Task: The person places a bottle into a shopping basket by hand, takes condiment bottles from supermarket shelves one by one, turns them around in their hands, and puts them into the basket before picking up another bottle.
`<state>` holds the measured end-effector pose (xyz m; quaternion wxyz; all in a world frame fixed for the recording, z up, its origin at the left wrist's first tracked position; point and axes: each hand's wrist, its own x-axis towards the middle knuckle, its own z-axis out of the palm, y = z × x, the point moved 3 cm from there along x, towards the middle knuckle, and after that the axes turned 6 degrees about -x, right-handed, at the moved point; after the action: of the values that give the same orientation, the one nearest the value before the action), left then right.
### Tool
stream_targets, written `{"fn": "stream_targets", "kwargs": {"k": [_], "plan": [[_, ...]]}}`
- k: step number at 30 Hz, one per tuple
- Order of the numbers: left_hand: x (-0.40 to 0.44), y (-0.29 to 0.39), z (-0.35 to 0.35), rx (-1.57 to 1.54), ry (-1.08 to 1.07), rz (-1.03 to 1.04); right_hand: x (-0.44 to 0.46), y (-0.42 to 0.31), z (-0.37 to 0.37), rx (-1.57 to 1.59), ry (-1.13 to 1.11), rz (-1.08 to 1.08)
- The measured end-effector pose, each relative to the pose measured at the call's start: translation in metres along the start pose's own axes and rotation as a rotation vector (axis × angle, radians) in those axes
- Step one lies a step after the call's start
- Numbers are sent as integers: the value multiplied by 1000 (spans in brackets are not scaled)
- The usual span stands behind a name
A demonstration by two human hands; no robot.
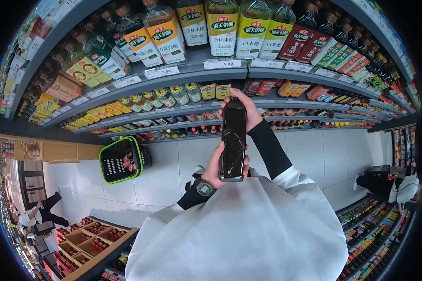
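A tall glass bottle of dark liquid point(233, 140) is held in front of my chest, its base toward me. My left hand point(214, 166) grips it low on the left side, near the base. Around the neck end, my right hand point(249, 110) is closed, with the cap partly covered by the fingers. No label shows on the side facing me. Just beyond the bottle stands a shelf point(192, 68) lined with vinegar bottles, among them a yellow-labelled one point(222, 30) with a 5.90 price tag point(222, 64) below.
A black shopping basket with a green rim point(140, 161) stands on the tiled floor point(162, 192) to the left, with some packages inside. Wooden display bins point(122, 236) are at lower left. One person point(37, 213) is far left, another point(403, 187) far right.
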<state>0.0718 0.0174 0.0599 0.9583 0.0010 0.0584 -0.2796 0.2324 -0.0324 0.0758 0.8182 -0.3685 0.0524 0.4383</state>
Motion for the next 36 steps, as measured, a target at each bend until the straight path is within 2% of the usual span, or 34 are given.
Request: {"fn": "stream_targets", "kwargs": {"k": [36], "plan": [[-3,-3,-2,-1,-51,18,5,4,-1,-16,-59,26]]}}
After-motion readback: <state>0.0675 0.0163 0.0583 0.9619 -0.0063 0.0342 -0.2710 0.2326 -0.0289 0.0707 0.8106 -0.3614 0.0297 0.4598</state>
